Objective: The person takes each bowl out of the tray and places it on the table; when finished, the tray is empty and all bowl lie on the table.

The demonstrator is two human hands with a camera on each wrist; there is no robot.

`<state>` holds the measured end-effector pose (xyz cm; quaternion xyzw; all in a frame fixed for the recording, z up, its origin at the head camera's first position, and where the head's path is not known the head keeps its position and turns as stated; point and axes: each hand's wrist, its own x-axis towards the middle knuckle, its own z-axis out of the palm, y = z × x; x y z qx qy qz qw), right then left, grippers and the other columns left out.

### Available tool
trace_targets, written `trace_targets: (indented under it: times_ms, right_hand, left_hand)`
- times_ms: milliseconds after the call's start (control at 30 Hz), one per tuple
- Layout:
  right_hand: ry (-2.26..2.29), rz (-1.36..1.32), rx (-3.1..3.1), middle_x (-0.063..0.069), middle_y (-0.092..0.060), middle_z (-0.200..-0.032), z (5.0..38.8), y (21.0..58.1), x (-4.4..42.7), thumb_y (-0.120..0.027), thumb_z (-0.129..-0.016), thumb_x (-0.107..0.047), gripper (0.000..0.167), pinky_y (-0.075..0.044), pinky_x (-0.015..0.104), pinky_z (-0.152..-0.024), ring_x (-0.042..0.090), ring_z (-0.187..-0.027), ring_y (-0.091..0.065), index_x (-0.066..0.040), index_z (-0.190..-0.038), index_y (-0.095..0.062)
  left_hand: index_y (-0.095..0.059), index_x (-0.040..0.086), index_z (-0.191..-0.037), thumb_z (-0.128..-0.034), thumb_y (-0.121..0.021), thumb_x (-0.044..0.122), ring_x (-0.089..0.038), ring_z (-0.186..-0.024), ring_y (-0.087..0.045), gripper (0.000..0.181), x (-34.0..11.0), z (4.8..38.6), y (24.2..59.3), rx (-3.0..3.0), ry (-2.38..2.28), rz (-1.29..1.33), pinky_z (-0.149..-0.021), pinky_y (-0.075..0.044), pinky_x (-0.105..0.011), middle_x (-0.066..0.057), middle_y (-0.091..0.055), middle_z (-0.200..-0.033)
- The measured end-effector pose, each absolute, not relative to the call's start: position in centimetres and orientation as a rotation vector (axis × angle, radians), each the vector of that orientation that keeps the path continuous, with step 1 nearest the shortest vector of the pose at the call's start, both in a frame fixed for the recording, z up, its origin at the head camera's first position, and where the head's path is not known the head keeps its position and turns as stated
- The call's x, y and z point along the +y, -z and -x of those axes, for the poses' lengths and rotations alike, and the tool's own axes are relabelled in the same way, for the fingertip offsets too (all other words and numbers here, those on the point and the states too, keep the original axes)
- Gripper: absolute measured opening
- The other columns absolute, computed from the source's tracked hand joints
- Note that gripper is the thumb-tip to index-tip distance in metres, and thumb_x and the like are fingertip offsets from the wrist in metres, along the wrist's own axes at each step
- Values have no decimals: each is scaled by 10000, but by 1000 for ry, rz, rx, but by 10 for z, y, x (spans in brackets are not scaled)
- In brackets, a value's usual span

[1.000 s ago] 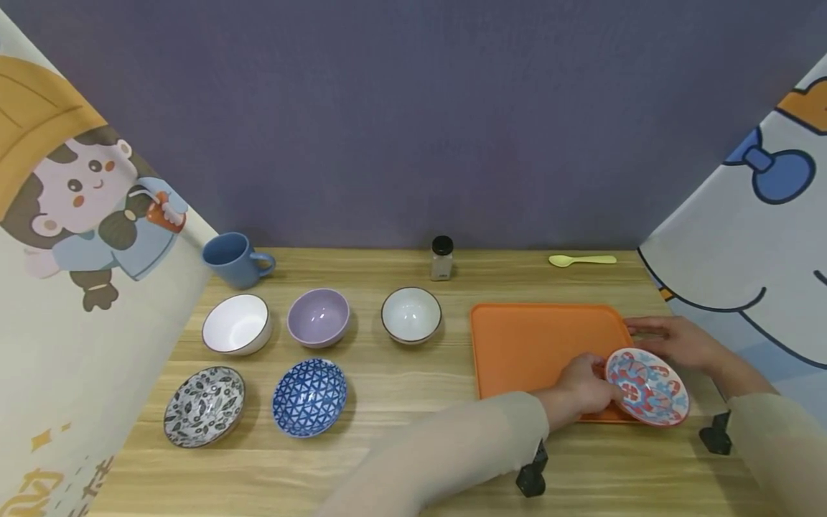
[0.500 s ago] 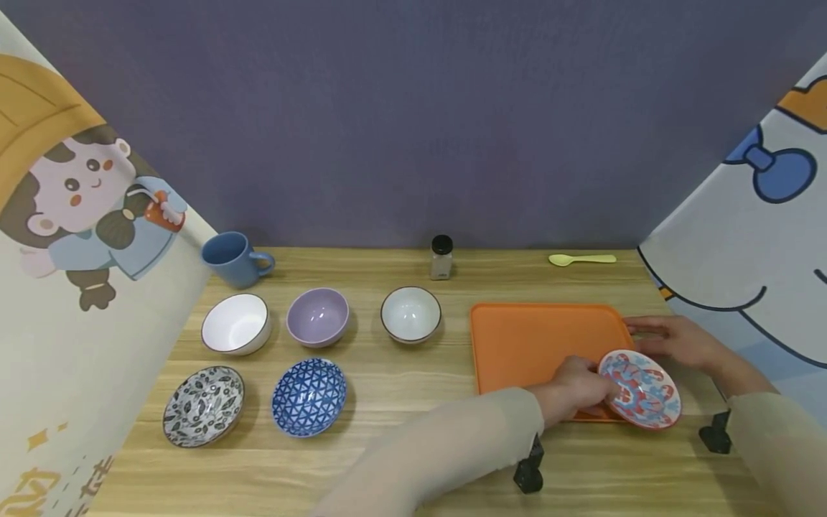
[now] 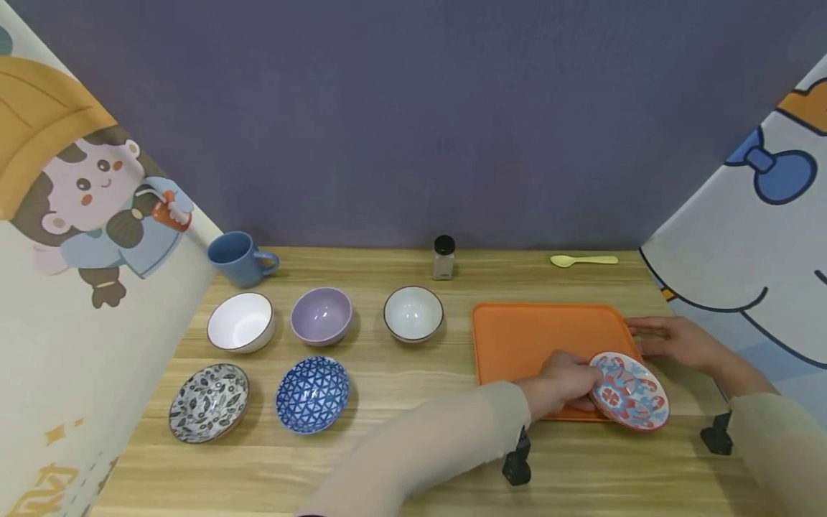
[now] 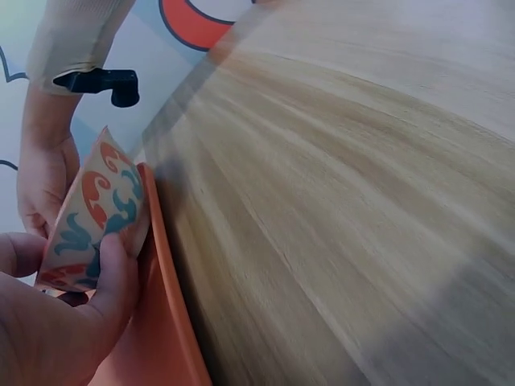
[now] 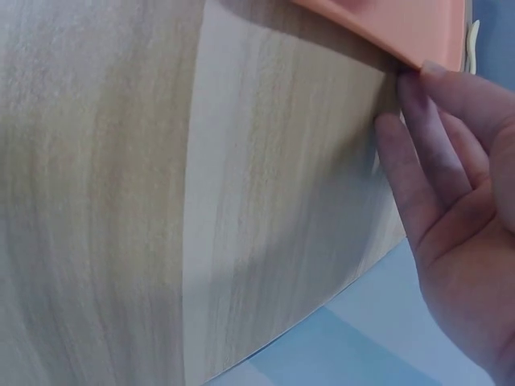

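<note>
A shallow bowl with a red, blue and white pattern is tilted over the orange tray's front right corner. My left hand pinches its left rim; in the left wrist view the thumb lies on the outside of the bowl. At the tray's right edge my right hand grips the rim. The right wrist view has the thumb on top of the tray's corner and a finger beneath it. The left hand and the bowl hide the tray's front right part.
Left of the tray stand a white bowl, a purple bowl, another white bowl, a blue patterned bowl and a leaf-patterned bowl. Along the back wall are a blue mug, a black-lidded jar and a yellow spoon.
My left hand has moved a little to the left, carrying the red-and-blue bowl from beyond the tray's right edge towards the tray. The right hand has stayed at the tray's edge.
</note>
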<state>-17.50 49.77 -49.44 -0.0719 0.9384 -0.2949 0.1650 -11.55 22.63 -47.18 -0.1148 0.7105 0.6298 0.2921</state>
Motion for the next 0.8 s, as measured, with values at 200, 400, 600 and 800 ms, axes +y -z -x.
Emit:
trace_targets:
  times_ms: [200,400,600,800]
  right_hand:
    - [859,211,2670,332,-595,-1367,170,493,501,-688,-996,-271,614,-612,224,-754,-119,-970,-601,67,-1469,-491]
    - [739,188,2713,285,-631,-1350,170,492,500,-683,-991,-365,627,-613,396,-848,139,-1067,-687,21,-1461,-531]
    - [690,170,2702,304,-611,-1365,173,493,496,-652,-999,-424,671,-488,722,-917,587,-1268,-518,34,-1468,-510]
    - [717,176,2690,309,-604,-1373,175,492,493,-666,-994,-413,677,-609,523,-886,501,-1221,-606,46,-1467,-507]
  left_hand:
    - [-705,-1,-744,-802,-653,-3,-421,-732,-750,78,217,117,471,1797,-1731,288,-564,-654,-425,-127,-677,-605]
    - [-735,31,-865,-850,-682,45,-394,-718,-747,57,195,126,465,1721,-1800,196,-573,-657,-415,-125,-699,-680]
    - [-726,44,-1166,-881,-696,46,-293,-652,-702,287,166,132,450,1630,-1878,117,-612,-665,-431,-177,-734,-832]
    - [-660,74,-1336,-888,-647,59,-280,-674,-699,449,135,137,429,1602,-1925,53,-635,-670,-420,-161,-732,-901]
